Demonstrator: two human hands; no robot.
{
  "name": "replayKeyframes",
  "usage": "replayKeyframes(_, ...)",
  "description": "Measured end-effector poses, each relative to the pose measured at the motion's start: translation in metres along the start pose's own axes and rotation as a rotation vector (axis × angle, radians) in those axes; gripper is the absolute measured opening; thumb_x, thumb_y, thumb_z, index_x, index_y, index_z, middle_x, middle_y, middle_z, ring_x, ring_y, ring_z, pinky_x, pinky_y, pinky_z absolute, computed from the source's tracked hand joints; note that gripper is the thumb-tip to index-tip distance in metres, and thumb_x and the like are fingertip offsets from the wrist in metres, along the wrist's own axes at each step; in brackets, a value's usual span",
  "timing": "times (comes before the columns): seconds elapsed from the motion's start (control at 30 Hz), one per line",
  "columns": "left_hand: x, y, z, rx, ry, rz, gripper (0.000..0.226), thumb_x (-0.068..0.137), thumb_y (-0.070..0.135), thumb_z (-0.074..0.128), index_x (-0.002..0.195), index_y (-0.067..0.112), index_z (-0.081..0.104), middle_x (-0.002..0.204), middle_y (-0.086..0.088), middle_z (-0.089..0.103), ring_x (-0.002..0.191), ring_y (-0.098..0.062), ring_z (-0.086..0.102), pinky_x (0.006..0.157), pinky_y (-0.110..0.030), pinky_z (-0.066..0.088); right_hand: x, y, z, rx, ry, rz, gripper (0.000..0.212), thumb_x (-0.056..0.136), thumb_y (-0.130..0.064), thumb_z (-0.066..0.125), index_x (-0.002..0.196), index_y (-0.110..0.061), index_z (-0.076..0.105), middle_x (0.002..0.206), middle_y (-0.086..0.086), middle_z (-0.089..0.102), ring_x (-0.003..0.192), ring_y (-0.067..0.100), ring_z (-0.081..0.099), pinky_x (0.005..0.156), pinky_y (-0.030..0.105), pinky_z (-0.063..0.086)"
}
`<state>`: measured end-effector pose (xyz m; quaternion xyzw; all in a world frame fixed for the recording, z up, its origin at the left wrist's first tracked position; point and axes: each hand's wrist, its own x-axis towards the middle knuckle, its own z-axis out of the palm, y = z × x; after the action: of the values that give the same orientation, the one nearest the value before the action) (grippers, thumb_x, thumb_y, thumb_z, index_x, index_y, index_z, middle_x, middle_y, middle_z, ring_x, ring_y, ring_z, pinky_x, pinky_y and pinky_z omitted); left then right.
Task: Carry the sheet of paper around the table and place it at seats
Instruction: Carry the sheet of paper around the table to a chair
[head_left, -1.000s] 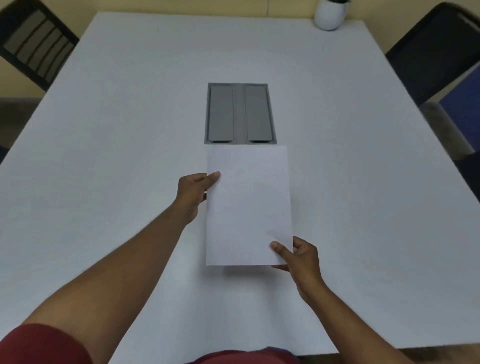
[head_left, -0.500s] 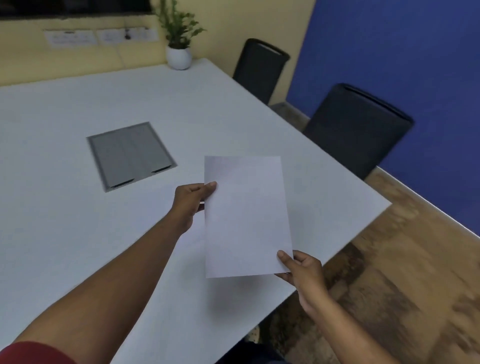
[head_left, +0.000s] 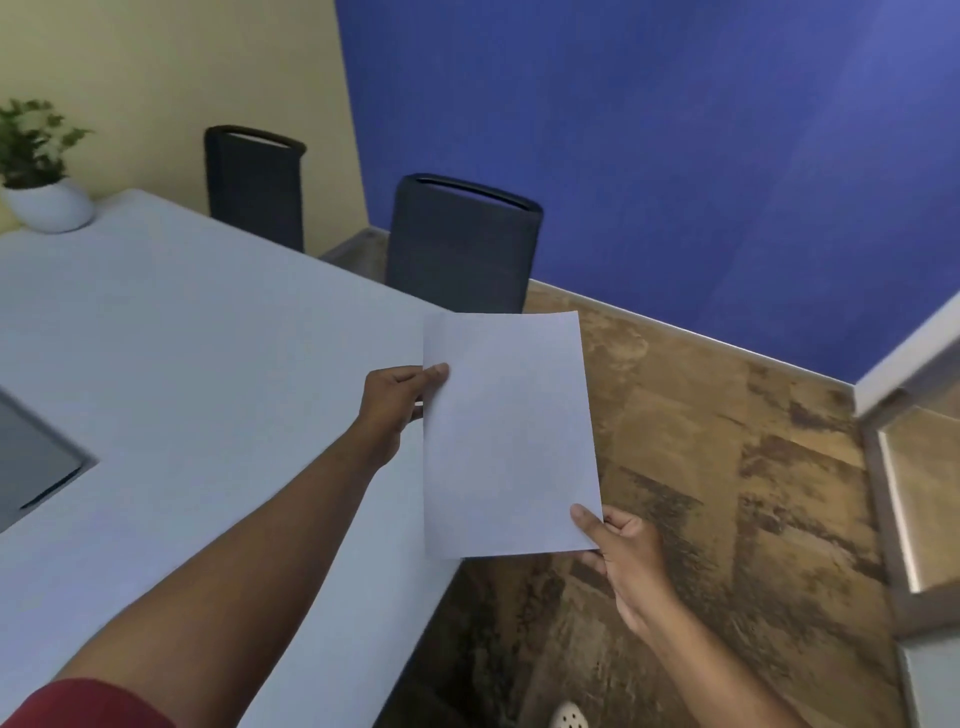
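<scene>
Holding the sheet of paper (head_left: 509, 436) in the air over the bench (head_left: 208, 364) corner, head view: my left hand (head_left: 395, 400) pinches its 9 o'clock edge, right hand (head_left: 623, 556) pinches the 5 o'clock corner. Dark chair (head_left: 462, 244) at 12 o'clock, w/ potted plant (head_left: 41, 171) at 10.

Meeting room: long table (head_left: 182, 322), matching chairs (head_left: 462, 249).
</scene>
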<state>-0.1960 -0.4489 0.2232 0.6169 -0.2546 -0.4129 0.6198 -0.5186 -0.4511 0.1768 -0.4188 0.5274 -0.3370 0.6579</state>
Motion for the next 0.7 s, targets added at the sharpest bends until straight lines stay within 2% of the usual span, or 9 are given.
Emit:
replayKeyframes(0.13, 0.042, -0.007, 0.088, -0.008, -0.028, -0.011, 0.040, 0.094, 0.026, 0.086, 0.100, -0.012, 0.077, 0.106, -0.017, 0.083, 0.089, -0.024, 0.079, 0.076, -0.031, 0.063, 0.046, -0.027, -0.060, -0.002, 0.063, -0.023, 0.008, 0.097, -0.011, 0.077, 0.103, -0.011, 0.081, 0.097, 0.001, 0.086, 0.086, 0.013, 0.083, 0.081, 0.037, 0.064)
replayKeyframes(0.23, 0.073, -0.013, 0.152, -0.010, -0.036, -0.022, 0.032, 0.093, 0.026, 0.086, 0.097, -0.005, 0.080, 0.107, -0.015, 0.083, 0.092, -0.026, 0.079, 0.077, -0.033, 0.063, 0.086, -0.047, -0.107, -0.011, 0.097, -0.035, 0.007, 0.097, -0.012, 0.077, 0.102, -0.012, 0.081, 0.096, 0.001, 0.086, 0.085, 0.013, 0.083, 0.080, 0.036, 0.062)
replayKeyframes(0.33, 0.100, -0.017, 0.209, -0.010, -0.056, -0.028, 0.031, 0.094, 0.025, 0.086, 0.100, -0.005, 0.081, 0.106, -0.014, 0.083, 0.093, -0.027, 0.080, 0.076, -0.032, 0.063, 0.122, -0.062, -0.147, -0.020, 0.131, -0.032, 0.008, 0.096, -0.014, 0.079, 0.103, -0.013, 0.082, 0.097, 0.000, 0.086, 0.088, 0.015, 0.083, 0.088, 0.041, 0.062)
replayKeyframes(0.47, 0.131, -0.018, 0.269, -0.005, -0.108, -0.040, 0.023, 0.094, 0.024, 0.086, 0.084, 0.004, 0.081, 0.097, -0.011, 0.083, 0.087, -0.025, 0.078, 0.070, -0.028, 0.061, 0.160, -0.079, -0.187, -0.001, 0.181, -0.021, 0.009, 0.096, -0.014, 0.079, 0.104, -0.014, 0.082, 0.100, 0.000, 0.086, 0.092, 0.017, 0.083, 0.081, 0.037, 0.061)
replayKeyframes(0.6, 0.172, -0.017, 0.319, 0.004, -0.158, -0.049, 0.023, 0.095, 0.023, 0.085, 0.084, 0.003, 0.080, 0.100, -0.013, 0.083, 0.086, -0.024, 0.079, 0.071, -0.029, 0.062, 0.200, -0.095, -0.211, 0.013, 0.215, -0.009, 0.007, 0.096, -0.015, 0.079, 0.102, -0.016, 0.082, 0.098, -0.004, 0.086, 0.088, 0.011, 0.082, 0.075, 0.031, 0.059)
replayKeyframes(0.7, 0.214, -0.020, 0.352, -0.009, -0.171, -0.060, 0.024, 0.094, 0.024, 0.085, 0.089, 0.001, 0.081, 0.101, -0.014, 0.083, 0.089, -0.028, 0.078, 0.077, -0.035, 0.063, 0.238, -0.108, -0.221, -0.009, 0.236, -0.008, 0.007, 0.096, -0.017, 0.078, 0.102, -0.019, 0.081, 0.098, -0.009, 0.086, 0.090, 0.010, 0.082, 0.073, 0.025, 0.060)
